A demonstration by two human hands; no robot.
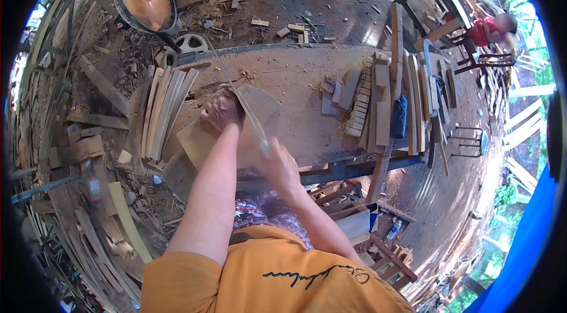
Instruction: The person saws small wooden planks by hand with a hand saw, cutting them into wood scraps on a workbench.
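Note:
My left hand [222,110] bears down on a flat wooden board [195,143] at the left part of the workbench [292,80], its fingers bent over the wood. A long, thin, pale saw [253,119] runs slantwise just right of that hand, across the board's face [263,104]. Seen nearly edge-on and slightly blurred, its blade shape is hard to make out. My right hand [280,170] is closed around the saw's near end, close to the bench's front edge. The fingers hide its handle.
Curved wooden strips [171,106] lie at the bench's left end. Wood blocks [348,91] and long planks [407,100] are stacked to the right. A fan [147,3] stands beyond the far left corner. Scraps litter the ground. A person in red [487,32] is far right.

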